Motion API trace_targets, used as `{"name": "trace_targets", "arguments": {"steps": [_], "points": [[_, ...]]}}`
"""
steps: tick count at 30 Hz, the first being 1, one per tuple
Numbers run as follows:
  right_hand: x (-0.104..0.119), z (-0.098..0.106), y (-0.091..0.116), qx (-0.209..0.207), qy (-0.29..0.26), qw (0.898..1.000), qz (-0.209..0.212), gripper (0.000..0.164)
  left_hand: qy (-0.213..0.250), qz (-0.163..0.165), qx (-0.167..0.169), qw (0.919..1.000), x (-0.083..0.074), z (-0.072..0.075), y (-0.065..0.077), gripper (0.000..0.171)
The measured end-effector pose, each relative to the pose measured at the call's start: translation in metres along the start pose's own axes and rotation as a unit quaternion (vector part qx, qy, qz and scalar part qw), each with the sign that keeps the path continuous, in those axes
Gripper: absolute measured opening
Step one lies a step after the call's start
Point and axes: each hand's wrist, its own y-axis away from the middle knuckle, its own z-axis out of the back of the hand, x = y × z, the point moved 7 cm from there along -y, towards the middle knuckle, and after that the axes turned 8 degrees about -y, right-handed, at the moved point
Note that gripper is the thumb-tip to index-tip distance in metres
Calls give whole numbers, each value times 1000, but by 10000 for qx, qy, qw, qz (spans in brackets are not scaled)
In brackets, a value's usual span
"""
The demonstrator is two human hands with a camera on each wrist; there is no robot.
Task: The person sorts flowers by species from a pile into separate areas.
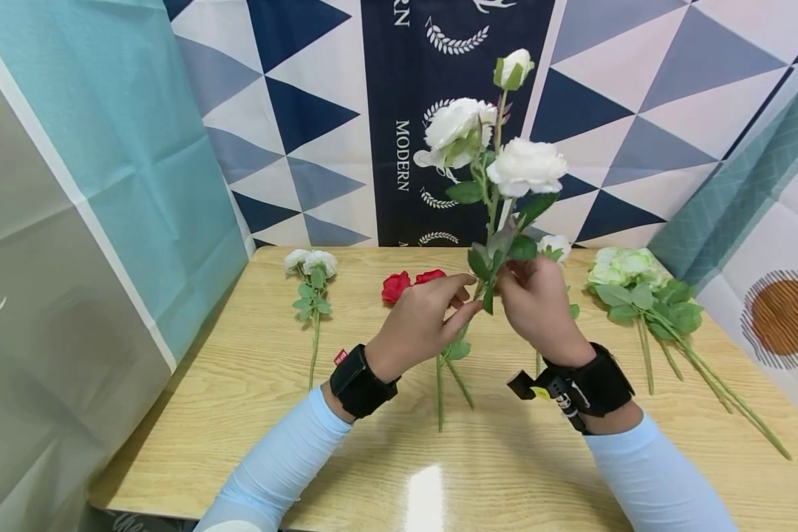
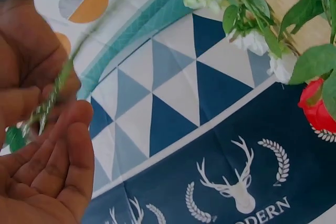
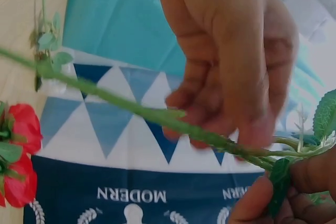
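A stem of white roses (image 1: 525, 168), with two full blooms and a bud on top, stands upright in front of the wall cloth. My right hand (image 1: 539, 303) pinches it low, just below its leaves; the right wrist view shows those fingers (image 3: 310, 182) by a small dark leaf (image 3: 280, 184). Beside it, my left hand (image 1: 428, 318) has its thumb and forefinger apart, fingertips right at the stem. Loosely bent left fingers (image 2: 58, 177) also show in the left wrist view. The bare green lower stem (image 3: 115, 102) runs past the left fingertips in the right wrist view.
Red roses (image 1: 396, 287) lie on the wooden table (image 1: 372, 473) behind my left hand. White roses (image 1: 319, 262) lie at the back left, and another white bloom (image 1: 555, 247) shows behind my right hand. Pale green flowers (image 1: 628, 267) with long stems lie at the right.
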Motion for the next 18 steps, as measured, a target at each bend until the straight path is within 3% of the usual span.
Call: {"name": "trace_targets", "arguments": {"steps": [5, 9, 14, 18], "points": [[-22, 25, -10, -188, -199, 9953, -933, 31, -64, 8, -308, 9995, 13, 17, -3, 23], [-43, 46, -17, -242, -35, 9911, -1312, 25, -332, 271, -511, 9978, 33, 34, -5, 15], [-71, 65, -22, -72, 222, 9838, -1778, 26, -776, 1050, -388, 9907, 73, 50, -1, 17], [-96, 72, -21, 168, 178, 9742, -2241, 36, -1356, 1783, -142, 9745, 106, 58, 8, 21]]}}
